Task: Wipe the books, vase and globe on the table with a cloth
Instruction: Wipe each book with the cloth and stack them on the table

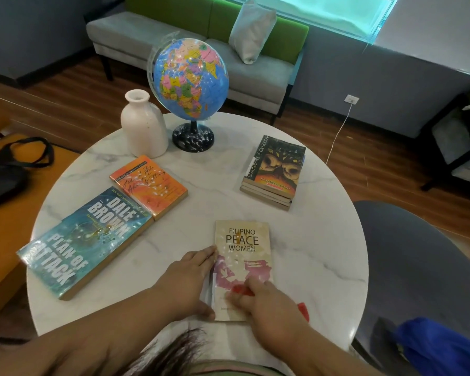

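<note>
Left hand [185,278], fingers straight, braces Filipino Peace Women book [244,240] at 6 o'clock; blurred right hand [269,302] grips mostly hidden red cloth [243,290].

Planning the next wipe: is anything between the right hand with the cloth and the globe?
Nothing visible does. Past the Filipino Peace Women book under the right hand and red cloth, only bare table lies up to the globe. The vase stands left of that line.

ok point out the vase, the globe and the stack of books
vase [144,128], head view, middle of its white body
globe [193,77], head view, on the coloured ball
stack of books [278,166], head view, on the top cover
</note>
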`<state>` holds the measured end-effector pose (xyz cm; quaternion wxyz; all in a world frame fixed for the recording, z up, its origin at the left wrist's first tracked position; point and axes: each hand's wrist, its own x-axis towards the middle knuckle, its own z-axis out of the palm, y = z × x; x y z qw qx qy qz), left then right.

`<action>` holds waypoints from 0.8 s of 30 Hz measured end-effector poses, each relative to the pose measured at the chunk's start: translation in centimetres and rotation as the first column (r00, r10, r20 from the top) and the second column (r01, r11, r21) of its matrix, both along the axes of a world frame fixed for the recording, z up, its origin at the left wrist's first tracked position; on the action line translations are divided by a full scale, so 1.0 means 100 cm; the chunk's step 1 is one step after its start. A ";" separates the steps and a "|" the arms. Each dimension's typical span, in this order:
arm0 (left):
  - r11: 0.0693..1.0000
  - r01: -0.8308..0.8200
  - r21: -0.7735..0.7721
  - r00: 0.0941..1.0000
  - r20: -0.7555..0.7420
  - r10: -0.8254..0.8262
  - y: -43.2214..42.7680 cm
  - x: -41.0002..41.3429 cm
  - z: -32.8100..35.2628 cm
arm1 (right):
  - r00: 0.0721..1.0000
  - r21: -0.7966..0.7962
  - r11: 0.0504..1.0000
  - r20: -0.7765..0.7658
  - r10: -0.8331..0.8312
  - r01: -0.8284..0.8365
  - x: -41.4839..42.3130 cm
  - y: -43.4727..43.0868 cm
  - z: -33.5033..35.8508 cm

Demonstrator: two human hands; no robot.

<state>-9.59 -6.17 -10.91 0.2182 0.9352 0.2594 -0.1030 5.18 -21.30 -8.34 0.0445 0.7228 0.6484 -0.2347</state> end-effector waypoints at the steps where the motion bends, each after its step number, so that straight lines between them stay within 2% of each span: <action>1: 1.000 0.001 0.001 1.000 -0.002 -0.001 0.000 0.000 0.000 | 0.999 -0.011 0.999 -0.013 0.053 -0.053 -0.004 -0.003 -0.004; 3: 1.000 0.002 -0.006 1.000 -0.004 -0.002 0.000 -0.001 0.000 | 0.998 -0.030 0.998 -0.005 0.057 -0.057 0.002 -0.007 -0.005; 8: 1.000 -0.010 -0.014 1.000 0.000 0.010 -0.001 -0.001 -0.001 | 0.984 -0.044 0.986 0.078 -0.159 0.163 0.036 -0.004 -0.003; 10: 1.000 -0.007 -0.013 1.000 -0.001 0.007 0.000 0.000 -0.001 | 0.993 0.008 0.993 -0.015 -0.120 0.120 0.023 0.000 -0.004; 12: 1.000 -0.002 -0.010 1.000 -0.006 0.002 0.000 0.000 -0.001 | 0.993 -0.014 1.000 -0.114 0.025 -0.027 0.002 -0.002 -0.008; 14: 1.000 0.001 -0.007 1.000 -0.011 -0.001 0.000 0.000 0.000 | 0.982 -0.010 0.988 -0.111 0.150 -0.152 -0.003 -0.010 -0.012; 17: 1.000 -0.006 -0.017 1.000 -0.012 0.005 0.000 0.000 0.000 | 0.989 0.060 0.998 -0.150 0.011 -0.002 0.024 -0.020 -0.017; 20: 1.000 -0.019 -0.020 1.000 -0.010 0.018 -0.001 0.001 0.000 | 0.979 0.066 0.980 -0.086 -0.183 0.189 0.045 -0.026 -0.014; 22: 1.000 -0.020 -0.018 1.000 -0.012 0.019 -0.002 0.000 0.000 | 0.983 0.090 0.979 -0.033 -0.181 0.183 0.040 -0.023 -0.013; 24: 1.000 -0.016 -0.019 1.000 -0.012 0.016 -0.001 0.000 0.000 | 0.997 0.080 0.994 -0.048 -0.068 0.071 0.019 -0.020 -0.011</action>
